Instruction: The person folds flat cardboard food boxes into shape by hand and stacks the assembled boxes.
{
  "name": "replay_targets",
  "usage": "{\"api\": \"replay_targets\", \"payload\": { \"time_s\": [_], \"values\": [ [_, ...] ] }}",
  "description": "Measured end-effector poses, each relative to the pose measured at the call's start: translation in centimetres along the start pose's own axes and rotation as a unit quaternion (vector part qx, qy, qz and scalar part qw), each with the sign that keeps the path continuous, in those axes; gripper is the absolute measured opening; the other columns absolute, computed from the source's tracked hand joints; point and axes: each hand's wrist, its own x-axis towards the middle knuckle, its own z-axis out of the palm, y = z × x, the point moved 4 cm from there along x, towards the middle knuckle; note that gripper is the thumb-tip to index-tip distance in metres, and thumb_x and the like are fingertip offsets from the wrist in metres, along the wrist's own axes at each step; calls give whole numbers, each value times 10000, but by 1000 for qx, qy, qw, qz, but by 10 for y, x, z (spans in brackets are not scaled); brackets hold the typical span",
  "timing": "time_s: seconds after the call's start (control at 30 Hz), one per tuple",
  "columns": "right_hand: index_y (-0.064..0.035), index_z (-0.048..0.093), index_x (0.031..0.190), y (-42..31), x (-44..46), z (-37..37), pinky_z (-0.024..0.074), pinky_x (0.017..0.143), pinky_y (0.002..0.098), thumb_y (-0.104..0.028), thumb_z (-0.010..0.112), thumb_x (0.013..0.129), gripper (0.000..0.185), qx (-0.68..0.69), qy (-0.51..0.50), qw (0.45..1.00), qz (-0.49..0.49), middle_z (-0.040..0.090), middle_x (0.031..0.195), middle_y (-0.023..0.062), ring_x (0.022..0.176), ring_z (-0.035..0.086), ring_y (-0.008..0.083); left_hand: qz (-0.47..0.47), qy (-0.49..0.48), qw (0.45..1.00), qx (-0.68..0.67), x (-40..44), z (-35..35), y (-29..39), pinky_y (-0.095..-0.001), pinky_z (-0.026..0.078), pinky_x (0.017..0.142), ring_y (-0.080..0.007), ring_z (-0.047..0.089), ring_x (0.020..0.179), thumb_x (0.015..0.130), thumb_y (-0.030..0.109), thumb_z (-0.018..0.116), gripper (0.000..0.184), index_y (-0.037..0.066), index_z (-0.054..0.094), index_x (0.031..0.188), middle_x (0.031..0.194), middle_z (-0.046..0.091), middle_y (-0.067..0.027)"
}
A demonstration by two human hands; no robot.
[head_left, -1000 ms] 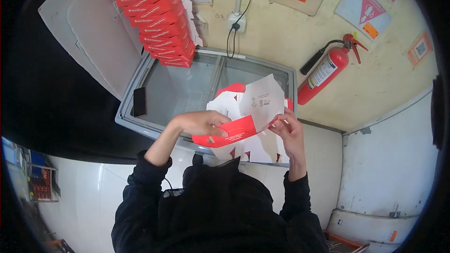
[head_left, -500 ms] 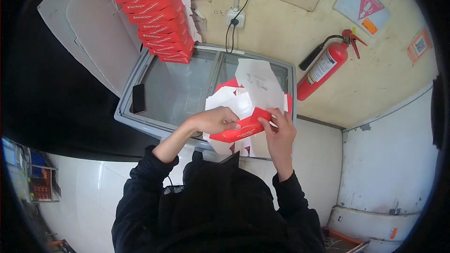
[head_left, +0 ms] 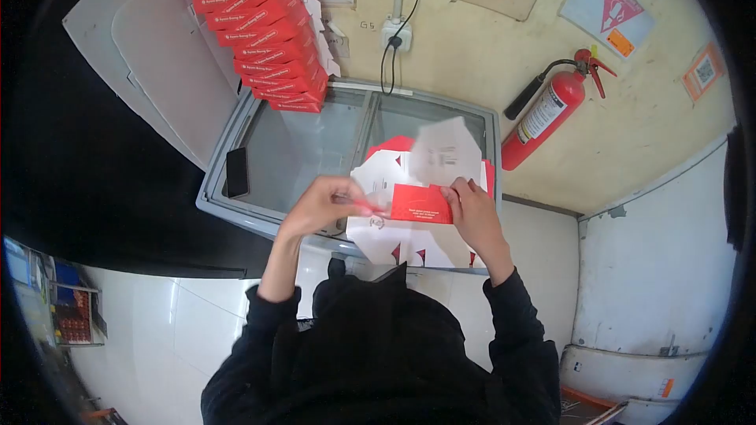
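Observation:
Between my two hands is a partly folded red and white cardboard box (head_left: pixel 421 205), its printed red side facing me and its pale lid flap standing up behind. My left hand (head_left: pixel 327 203), smeared a little by motion, pinches a red flap at the box's left end. At the right end, my right hand (head_left: pixel 474 216) grips the corner with thumb and fingers. Beneath the box lie flat white and red cardboard blanks (head_left: pixel 374 240), spread over the right part of a glass-topped chest freezer (head_left: pixel 307 149).
A tall stack of folded red boxes (head_left: pixel 264 39) stands at the freezer's back left. A phone (head_left: pixel 237 173) lies on the freezer's left edge. On the wall to the right hangs a fire extinguisher (head_left: pixel 547 118); a plugged-in cable (head_left: pixel 395 42) runs down behind the freezer.
My left hand has moved left to the box's end flap. The box has turned so its red side sits more level, and its pale flap has tipped lower.

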Motion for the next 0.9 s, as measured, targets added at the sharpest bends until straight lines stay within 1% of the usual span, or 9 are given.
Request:
{"api": "replay_targets", "payload": {
  "time_s": [0.1,0.23,0.37,0.47,0.6,0.67,0.73,0.83,0.9],
  "values": [
    [-7,538,943,-23,1,7,497,669,521,-234,537,980,230,63,-7,998,-8,604,834,248,785,619,452,95,42,995,-11,-3,5,-26,-305,464,857,-122,607,905,840,66,738,103,8,681,903,900,674,-38],
    [-6,542,921,-58,13,11,481,685,533,-191,552,968,191,119,-15,993,-3,596,835,248,793,597,456,225,139,949,173,2,31,3,-328,429,907,-251,581,992,876,49,668,164,30,620,1032,1008,604,-107],
    [-19,538,914,-64,20,17,467,674,515,-182,564,963,173,169,-4,986,7,593,839,239,779,585,446,184,286,916,212,-6,2,17,-389,404,888,-290,549,1048,888,91,637,137,48,588,1009,1074,584,-119],
    [-35,535,917,-85,35,15,465,667,494,-185,568,965,160,194,0,981,-17,591,833,223,755,585,429,215,186,886,366,-11,-1,51,-373,389,905,-260,553,1052,893,79,624,153,53,592,1040,1072,595,-121],
    [-84,605,1052,-115,57,-1,469,639,470,-193,546,978,144,241,-16,966,-92,594,817,190,711,594,394,215,147,905,337,-12,-24,73,-378,377,853,-274,550,957,904,94,604,205,60,599,1106,981,607,-99],
    [-129,601,1196,-142,69,-10,464,610,454,-198,522,989,232,151,24,979,-138,599,821,172,688,601,365,228,155,903,330,-16,-39,94,-386,365,833,-274,538,905,931,139,584,225,57,601,1140,919,586,-89],
    [-173,507,1418,-161,84,-12,447,562,417,-207,477,1007,414,94,69,975,-189,618,862,137,686,604,302,309,183,847,393,-21,-49,124,-376,364,778,-251,520,822,921,127,594,247,52,621,1155,845,572,-75],
    [-132,471,1441,-202,114,-35,436,548,401,-207,472,1008,440,60,145,960,-231,637,928,129,725,597,277,440,246,716,484,-20,-70,162,-347,337,662,-184,467,679,880,157,646,326,55,665,1189,676,502,-17],
    [-89,428,1460,-222,143,-51,460,653,403,-207,457,1010,466,60,153,951,-263,629,1114,171,874,597,300,480,271,657,514,-23,-80,191,-339,326,638,-162,454,659,853,187,669,376,65,672,1209,651,481,4]
  ]
}}
